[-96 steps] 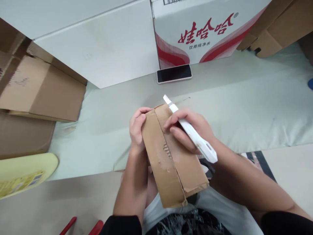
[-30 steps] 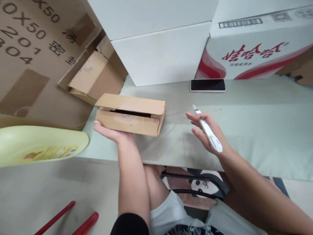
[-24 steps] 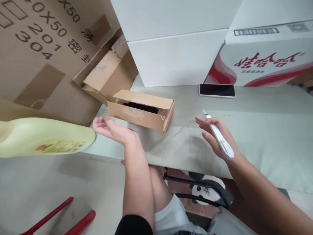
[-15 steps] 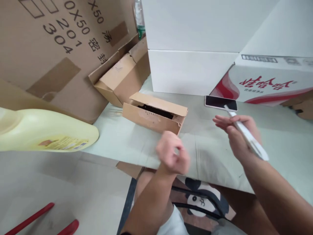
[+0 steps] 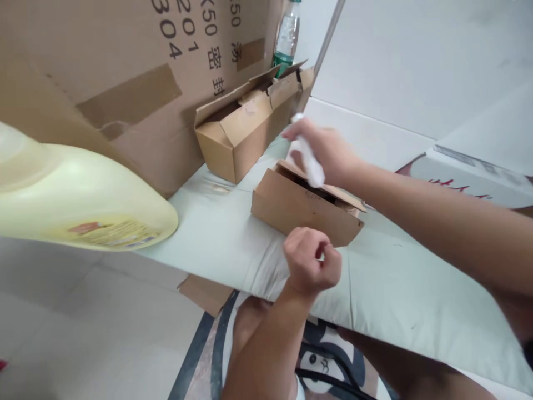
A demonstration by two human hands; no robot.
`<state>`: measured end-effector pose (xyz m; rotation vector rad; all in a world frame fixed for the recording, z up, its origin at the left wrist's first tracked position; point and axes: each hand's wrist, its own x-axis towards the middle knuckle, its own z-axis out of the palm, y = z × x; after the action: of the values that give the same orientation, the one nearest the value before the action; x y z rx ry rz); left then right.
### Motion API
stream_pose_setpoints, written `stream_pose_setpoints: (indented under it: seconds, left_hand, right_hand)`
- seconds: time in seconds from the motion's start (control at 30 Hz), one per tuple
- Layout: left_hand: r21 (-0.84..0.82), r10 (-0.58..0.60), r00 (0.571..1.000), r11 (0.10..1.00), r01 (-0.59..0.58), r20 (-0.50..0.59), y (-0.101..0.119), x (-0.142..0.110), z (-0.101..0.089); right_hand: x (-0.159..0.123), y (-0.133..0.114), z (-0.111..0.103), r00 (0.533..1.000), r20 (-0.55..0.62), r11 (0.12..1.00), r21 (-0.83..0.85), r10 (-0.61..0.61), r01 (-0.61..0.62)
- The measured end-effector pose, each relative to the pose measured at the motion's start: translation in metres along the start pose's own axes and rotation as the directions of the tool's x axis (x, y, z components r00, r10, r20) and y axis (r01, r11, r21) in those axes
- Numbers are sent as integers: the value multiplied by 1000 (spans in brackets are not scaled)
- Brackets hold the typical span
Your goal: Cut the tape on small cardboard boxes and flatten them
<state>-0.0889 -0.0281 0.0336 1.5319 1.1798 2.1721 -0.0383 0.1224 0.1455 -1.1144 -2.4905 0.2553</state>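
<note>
My right hand (image 5: 328, 147) is closed around a slim white tool (image 5: 311, 161), slightly blurred; its exact kind is unclear. That hand hovers over the back of a small brown cardboard box (image 5: 303, 208), whose top slit is partly open with something dark inside. Whether the tool touches the box, I cannot tell. My left hand (image 5: 312, 260) is a loose fist at the box's front side, with a gap showing through the curled fingers and nothing visible in them.
Behind the box stands a longer open carton (image 5: 250, 125), with a plastic bottle (image 5: 287, 39) beyond it. A big carton (image 5: 137, 105) leans at left, near a pale yellow jug (image 5: 104, 194). A white box with red print (image 5: 462, 172) stands at right on the covered table (image 5: 400, 289).
My right hand has swung left from near the phone to above the small box, carrying the white tool. The view has turned, and the phone no longer shows. My left hand stays fisted.
</note>
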Motion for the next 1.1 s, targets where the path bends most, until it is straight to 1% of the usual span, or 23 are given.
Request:
stream_pose_setpoints:
  seconds: [0.07,0.1,0.17,0.2,0.27,0.33,0.4,0.53,0.63,0.7,0.77,0.93,1.0,1.1]
  left_hand:
    - [-16,-94,995,995,94,-42,-5,3,-5]
    - [-33,-131,989,991,129,-62,-7,4,-7]
    - [-68,-177,980,983,171,-91,-9,7,-9]
    - [-80,-189,977,980,182,-100,-8,8,-10]
    - [-93,-207,972,976,197,-110,-7,10,-11]
    - [-103,-217,968,973,205,-126,-5,12,-12]
    - [-125,-236,961,968,219,-143,-5,14,-12]
    - [-191,-304,938,943,271,-168,-7,14,-12]
    - [-209,-346,922,928,308,-176,-7,15,-12]
    - [-213,-349,920,927,310,-179,-7,15,-13]
    - [-218,-346,920,927,306,-185,-7,16,-14]
    - [-216,-343,915,930,298,-213,-10,17,-14]
    - [-218,-335,918,932,289,-214,-10,17,-13]
    - [-223,-328,922,933,282,-206,-11,17,-10]
  right_hand:
    - [39,-8,12,988,149,990,-130,-43,63]
    - [57,-12,17,976,186,974,-177,-110,144]
    - [89,-17,25,965,177,926,-291,-195,241]
    - [101,-19,28,958,183,908,-322,-219,269]
    - [119,-20,33,952,211,889,-357,-222,286]
    - [127,-20,39,957,226,901,-352,-182,255]
    - [130,-18,43,960,228,916,-327,-162,232]
    - [128,-14,49,959,223,946,-230,-176,227]
    - [125,-13,50,967,227,983,-117,-114,143]
    - [123,-13,49,968,234,990,-85,-90,112]
    - [119,-14,46,974,205,987,-109,-97,121]
    - [111,-16,40,982,103,944,-277,-158,181]
    - [109,-16,39,980,90,936,-292,-179,198]
    - [106,-19,40,978,44,946,-250,-202,206]
